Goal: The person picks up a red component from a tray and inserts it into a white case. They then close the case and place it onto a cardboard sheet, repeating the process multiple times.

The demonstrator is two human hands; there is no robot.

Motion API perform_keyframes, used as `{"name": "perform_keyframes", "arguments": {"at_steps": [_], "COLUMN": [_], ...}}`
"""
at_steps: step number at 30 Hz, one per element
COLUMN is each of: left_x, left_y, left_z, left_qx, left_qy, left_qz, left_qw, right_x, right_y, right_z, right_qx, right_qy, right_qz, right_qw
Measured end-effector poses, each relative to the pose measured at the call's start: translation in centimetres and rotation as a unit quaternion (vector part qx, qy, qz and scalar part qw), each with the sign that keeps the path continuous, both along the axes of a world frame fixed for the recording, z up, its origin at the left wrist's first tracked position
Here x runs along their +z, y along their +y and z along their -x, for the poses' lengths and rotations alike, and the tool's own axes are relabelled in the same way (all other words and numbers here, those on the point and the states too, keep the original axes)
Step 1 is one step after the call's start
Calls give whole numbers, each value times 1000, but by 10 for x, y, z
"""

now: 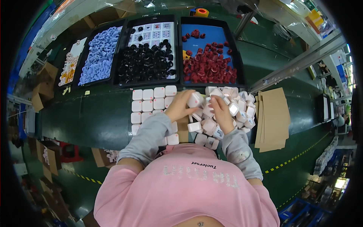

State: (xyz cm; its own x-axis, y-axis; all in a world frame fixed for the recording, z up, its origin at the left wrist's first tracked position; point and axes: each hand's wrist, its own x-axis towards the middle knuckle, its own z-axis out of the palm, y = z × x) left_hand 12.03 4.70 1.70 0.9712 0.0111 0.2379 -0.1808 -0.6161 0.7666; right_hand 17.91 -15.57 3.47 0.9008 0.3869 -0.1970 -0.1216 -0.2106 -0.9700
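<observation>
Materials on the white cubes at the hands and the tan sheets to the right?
Small white square cubes: likely moulded plastic, semi-gloss; uniform rounded corners, soft highlights. Stack of flat tan sheets: apparently cardboard; matte brown, thin stacked edges. The left hand holds one cube; the right hand rests on the heap.

The small white box (195,100) sits tilted in the left hand (180,107), just above a loose pile of white boxes (227,113); the right hand (223,113) rests on that pile.
</observation>
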Motion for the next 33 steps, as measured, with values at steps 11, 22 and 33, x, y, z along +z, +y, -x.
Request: {"name": "perform_keyframes", "arguments": {"at_steps": [11,22,33], "left_x": [49,62,61], "left_y": [-39,-58,-70], "left_z": [39,54,60], "left_qx": [-118,14,-45], "left_qy": [67,13,37], "left_qz": [417,251,302], "left_qw": [899,968,951], "right_x": [43,47,39], "right_y": [15,-8,-7], "right_z": [47,72,83], "right_qx": [-3,66,4], "right_qy": [183,110,-187], "right_qz": [-233,-161,-5], "right_qw": [955,979,982]}}
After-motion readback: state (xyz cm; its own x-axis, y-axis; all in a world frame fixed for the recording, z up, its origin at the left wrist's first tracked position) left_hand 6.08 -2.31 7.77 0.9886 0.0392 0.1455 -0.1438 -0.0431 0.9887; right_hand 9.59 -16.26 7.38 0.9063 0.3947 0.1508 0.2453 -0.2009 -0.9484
